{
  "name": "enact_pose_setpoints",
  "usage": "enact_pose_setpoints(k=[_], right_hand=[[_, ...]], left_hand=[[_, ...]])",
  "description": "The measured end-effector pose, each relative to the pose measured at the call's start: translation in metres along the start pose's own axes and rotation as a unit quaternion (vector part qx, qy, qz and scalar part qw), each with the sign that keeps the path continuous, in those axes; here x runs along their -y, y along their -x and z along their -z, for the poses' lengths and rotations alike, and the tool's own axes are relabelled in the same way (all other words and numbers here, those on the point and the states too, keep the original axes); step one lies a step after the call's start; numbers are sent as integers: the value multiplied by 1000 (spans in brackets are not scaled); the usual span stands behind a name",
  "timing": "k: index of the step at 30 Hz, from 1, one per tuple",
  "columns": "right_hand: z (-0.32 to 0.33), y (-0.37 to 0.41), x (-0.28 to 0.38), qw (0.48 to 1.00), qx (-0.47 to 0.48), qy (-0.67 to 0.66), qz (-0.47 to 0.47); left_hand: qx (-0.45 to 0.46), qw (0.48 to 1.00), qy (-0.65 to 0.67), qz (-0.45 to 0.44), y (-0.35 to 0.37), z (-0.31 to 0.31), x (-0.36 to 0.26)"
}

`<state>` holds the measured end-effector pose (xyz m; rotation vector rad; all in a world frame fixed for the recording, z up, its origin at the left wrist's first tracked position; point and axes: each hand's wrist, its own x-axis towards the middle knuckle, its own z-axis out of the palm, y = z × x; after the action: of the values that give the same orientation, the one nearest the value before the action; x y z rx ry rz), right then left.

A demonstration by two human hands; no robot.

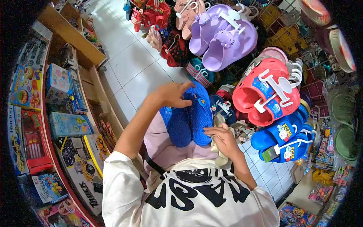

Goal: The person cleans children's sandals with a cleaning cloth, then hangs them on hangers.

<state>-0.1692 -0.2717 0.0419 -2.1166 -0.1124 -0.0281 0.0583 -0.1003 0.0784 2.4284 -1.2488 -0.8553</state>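
A pair of blue slippers [199, 117] lies over my lap, soles and textured footbeds facing up. My left hand [176, 94] is at their upper end, thumb and forefinger spread on either side of the right slipper's top edge. My right hand [223, 139] holds the lower right edge of that slipper, with a cream cloth [218, 153] bunched beneath its fingers. Just right of the slippers hang small dark blue sandals [221, 106] on a white hanger.
Purple clogs [230, 38], red clogs [264, 90] and blue BT21 slides [283, 138] hang on a wire rack at the right. Shelves with boxed toys [70, 125] line the left. White floor tiles [132, 53] show between.
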Motion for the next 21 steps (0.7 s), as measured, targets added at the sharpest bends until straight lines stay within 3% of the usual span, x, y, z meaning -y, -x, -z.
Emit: enact_pose_setpoints(k=[1,4,10,13,16,19,21], right_hand=[[1,0,0,1000,2,1,-1],[2,-1,0,1000,4,4,-1],[0,-2,-3,1000,-1,-11,2],[1,-4,1,1000,3,-8,-8],[2,-3,0,1000,15,-14,-17],[6,-3,3,1000,25,-10,-13],[8,-2,0,999,21,-24,-12]], left_hand=[[32,999,-8,4,-1,2,-3],[-7,991,-8,-133,-11,-11,17],[33,971,-6,-238,-16,5,44],[65,964,-81,-246,-23,14,39],[61,933,-78,-347,-34,15,49],[214,947,98,-218,-35,21,52],[180,933,109,-292,-38,13,61]])
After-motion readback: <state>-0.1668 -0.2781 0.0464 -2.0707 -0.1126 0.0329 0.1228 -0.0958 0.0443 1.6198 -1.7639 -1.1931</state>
